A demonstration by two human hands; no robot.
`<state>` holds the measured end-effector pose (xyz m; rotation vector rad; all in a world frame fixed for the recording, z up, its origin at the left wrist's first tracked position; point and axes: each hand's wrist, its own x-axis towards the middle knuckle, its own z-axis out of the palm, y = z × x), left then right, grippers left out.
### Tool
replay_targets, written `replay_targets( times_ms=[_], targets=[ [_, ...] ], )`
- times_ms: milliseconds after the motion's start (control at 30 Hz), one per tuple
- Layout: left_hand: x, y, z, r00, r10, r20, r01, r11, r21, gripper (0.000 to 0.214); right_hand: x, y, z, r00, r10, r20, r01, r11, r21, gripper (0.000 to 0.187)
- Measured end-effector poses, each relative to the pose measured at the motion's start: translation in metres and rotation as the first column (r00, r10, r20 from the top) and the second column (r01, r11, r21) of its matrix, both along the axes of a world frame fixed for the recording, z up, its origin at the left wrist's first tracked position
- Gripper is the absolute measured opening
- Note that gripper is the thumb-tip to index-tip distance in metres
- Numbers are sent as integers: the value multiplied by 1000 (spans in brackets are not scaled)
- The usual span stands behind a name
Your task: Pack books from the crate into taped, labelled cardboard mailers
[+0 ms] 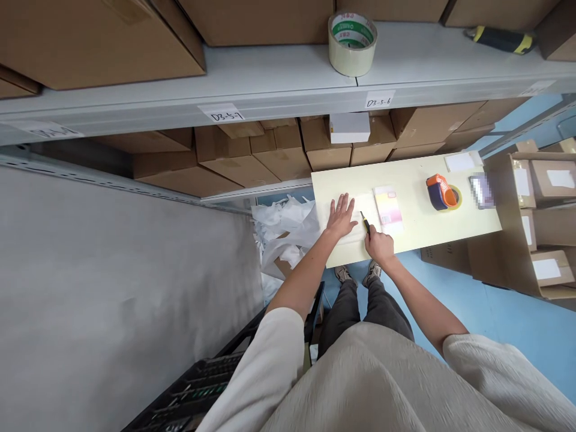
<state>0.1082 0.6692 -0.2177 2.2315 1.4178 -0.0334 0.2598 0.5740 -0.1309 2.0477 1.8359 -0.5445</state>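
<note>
Fingers spread, my left hand lies flat on a pale white sheet or packet on the cream tabletop. My right hand is closed around a black and yellow utility knife. The knife's tip points away from me, over the white sheet and just right of my left hand. Beyond the knife, to the right, lies a flat packet with a yellow and pink print. Glare hides the edges of the white sheet.
An orange and blue tape dispenser and a blurred phone-like object sit on the table's right. White plastic scraps heap at its left. Above, a shelf carries a tape roll and another knife. Cartons stand right.
</note>
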Motion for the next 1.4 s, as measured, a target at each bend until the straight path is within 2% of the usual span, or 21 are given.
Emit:
replay_targets(
  times_ms=[67,167,267,367,567,867,1033,1267,1400],
  targets=[
    [1,-8,6,1000,4,20,-5,998,59,74,1,-5,0,1000,3,-2,-3,1000,-4,33],
    [3,-18,13,999,44,23,-46,996,77,52,2,-11,0,1000,10,1,-10,1000,-6,33],
    [5,-26,15,998,60,15,-61,995,84,44,3,-18,1,1000,20,13,-20,1000,-11,32],
    [5,-32,14,999,44,14,-45,996,81,52,3,-24,1,999,35,33,-34,999,-13,31],
    [2,-42,5,1000,2,-20,-2,1000,2,84,5,-38,-1,998,32,46,-32,999,0,33],
    [10,-41,2,998,7,-57,-13,994,-109,107,8,-56,1,999,33,39,-33,999,-3,33],
    [12,-41,1,997,25,-73,-32,995,-99,108,11,-63,2,999,36,40,-36,999,-9,32],
    [18,-47,6,992,93,-81,-103,988,-118,98,15,-70,11,998,56,33,-55,998,-34,29],
    [19,-59,13,987,151,-53,-153,988,-37,89,17,-76,14,997,70,35,-68,997,-41,28]
  ],
)
